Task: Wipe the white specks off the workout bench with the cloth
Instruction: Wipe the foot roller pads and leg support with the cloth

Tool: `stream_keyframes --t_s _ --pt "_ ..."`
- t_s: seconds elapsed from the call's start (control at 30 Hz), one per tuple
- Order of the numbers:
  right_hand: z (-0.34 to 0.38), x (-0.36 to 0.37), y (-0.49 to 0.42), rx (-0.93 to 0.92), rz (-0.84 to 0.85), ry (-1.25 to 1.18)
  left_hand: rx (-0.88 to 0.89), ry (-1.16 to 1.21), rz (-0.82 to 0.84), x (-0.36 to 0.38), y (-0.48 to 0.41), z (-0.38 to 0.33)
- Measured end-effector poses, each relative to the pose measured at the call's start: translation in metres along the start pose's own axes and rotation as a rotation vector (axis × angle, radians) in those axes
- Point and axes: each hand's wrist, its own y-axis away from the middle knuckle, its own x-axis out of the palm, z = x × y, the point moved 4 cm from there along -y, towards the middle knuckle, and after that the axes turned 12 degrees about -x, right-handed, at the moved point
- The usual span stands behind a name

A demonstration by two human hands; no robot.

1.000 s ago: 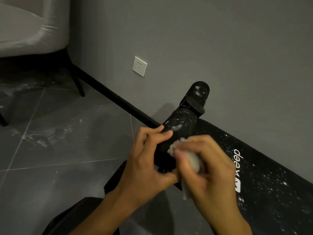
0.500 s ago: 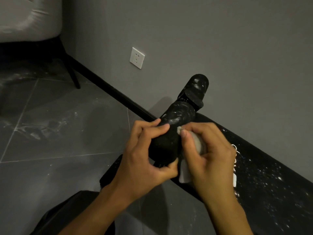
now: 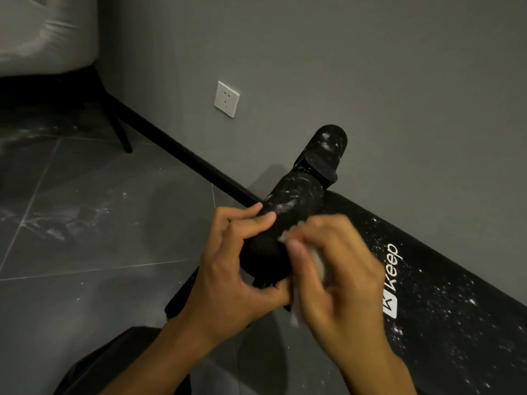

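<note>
The black workout bench (image 3: 445,295) runs along the wall at the right, its pad dotted with white specks beside a white logo. At its near end stand two black foam rollers. My left hand (image 3: 228,277) grips the nearer roller (image 3: 288,212), which is smeared white on its upper part. My right hand (image 3: 339,277) holds a bunched white cloth (image 3: 296,309) against the roller's right side; the hand is blurred. The farther roller (image 3: 328,151) sticks up behind, also smeared.
A grey wall with a white socket (image 3: 226,98) stands behind the bench, with a black skirting board (image 3: 171,146) below. A pale upholstered chair (image 3: 42,35) on dark legs is at the top left. The grey floor tiles (image 3: 99,223) show white dust smears.
My right hand with the cloth has rubbed up and down along the roller's side. The left hand has kept its grip. The view has shifted slightly.
</note>
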Motion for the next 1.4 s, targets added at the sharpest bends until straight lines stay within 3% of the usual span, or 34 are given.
stream_keyframes --t_s 0.13,0.37,0.43,0.63,0.87,1.07,1.27,1.4 --pt "-0.007 -0.001 -0.001 -0.055 0.007 0.023 0.005 0.011 -0.008 0.001 0.000 0.001" --pt "-0.074 0.005 -0.032 0.390 -0.243 0.103 -0.027 0.025 -0.008 0.002 0.000 -0.001" --pt "-0.067 0.005 -0.029 0.391 -0.249 0.104 -0.032 0.035 -0.002 0.001 0.000 -0.001" --pt "-0.033 -0.001 0.004 0.126 -0.124 0.112 -0.041 0.042 -0.011 0.002 0.001 0.002" --pt "-0.072 0.000 -0.026 0.395 -0.263 0.097 -0.041 0.055 0.004 0.003 0.001 0.000" --pt "-0.018 -0.003 -0.010 0.030 -0.035 0.074 -0.045 0.064 -0.004 0.003 0.002 0.004" --pt "-0.040 0.000 -0.047 0.221 -0.009 0.144 -0.053 0.076 0.006 0.003 0.000 0.002" --pt "-0.004 -0.001 -0.031 0.072 0.149 0.084 -0.046 0.069 0.019 -0.001 0.000 0.003"
